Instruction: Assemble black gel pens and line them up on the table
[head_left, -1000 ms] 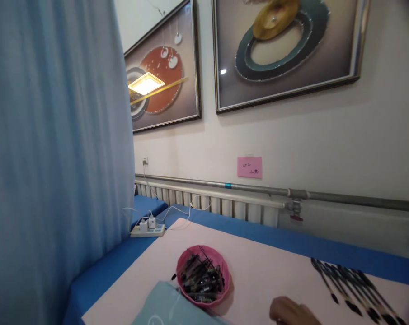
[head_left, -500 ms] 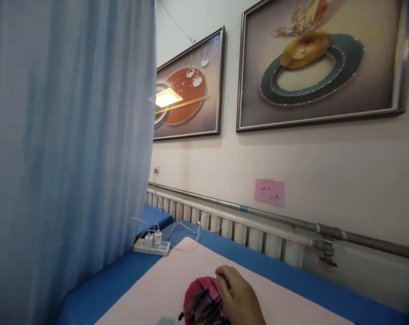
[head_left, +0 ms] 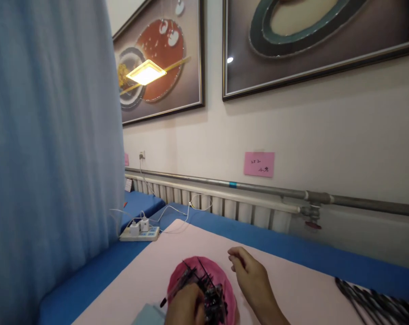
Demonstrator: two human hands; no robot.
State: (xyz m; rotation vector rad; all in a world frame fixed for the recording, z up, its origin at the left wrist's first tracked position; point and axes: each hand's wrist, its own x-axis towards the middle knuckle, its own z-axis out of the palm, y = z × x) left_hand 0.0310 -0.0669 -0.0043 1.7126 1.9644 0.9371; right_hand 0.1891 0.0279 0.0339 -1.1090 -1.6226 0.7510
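A round pink bowl (head_left: 225, 277) stands on the pale pink sheet, heaped with thin black sticks and small dark pieces (head_left: 213, 300) whose kind I cannot make out. My left hand (head_left: 187, 303) reaches over the near side of the bowl, its fingers curled down among the dark pieces; whatever they grip is hidden. Just right of the bowl, my right hand (head_left: 253, 276) hovers above the sheet with fingers loosely bent and thumb apart, nothing visible in it. A light blue cloth or paper (head_left: 148, 315) lies left of the bowl.
Several long black sticks (head_left: 373, 300) lie in a row at the right. A white power strip (head_left: 139, 233) with plugged chargers and cables sits at the sheet's far left corner. A blue curtain (head_left: 55, 135) hangs left; a radiator (head_left: 218, 205) runs along the wall.
My left hand has come into view over the bowl. The right hand has moved off the bowl to its right. The view has tilted down, bringing the row of black sticks into sight.
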